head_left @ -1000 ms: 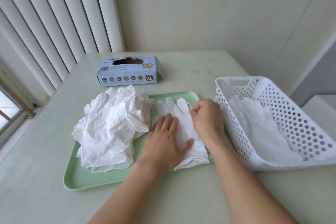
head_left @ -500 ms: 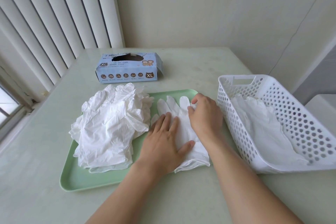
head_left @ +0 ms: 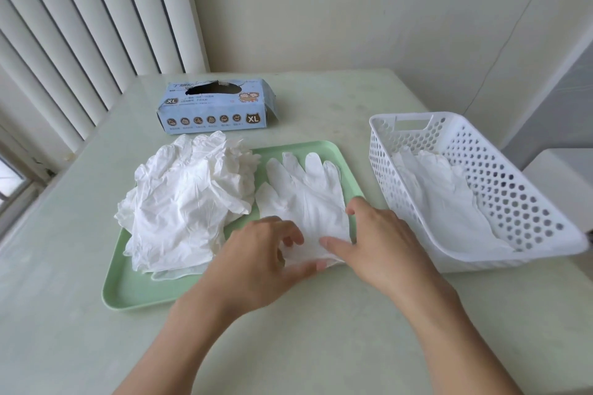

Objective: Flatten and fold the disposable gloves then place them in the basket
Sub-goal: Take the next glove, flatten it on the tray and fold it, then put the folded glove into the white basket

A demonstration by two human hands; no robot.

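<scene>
On the green tray's [head_left: 128, 293] right half a white glove [head_left: 301, 192] lies flat, fingers pointing far. Left hand [head_left: 256, 263] and right hand [head_left: 377, 244] pinch its near cuff; lift both corners evenly, folding toward the fingertips. The basket [head_left: 414, 115] waits at right.

A pale green table [head_left: 321, 330] carries a green tray [head_left: 134, 292] at centre, a blue box [head_left: 218, 119] at twelve o'clock, a white basket [head_left: 417, 228] at three.
</scene>
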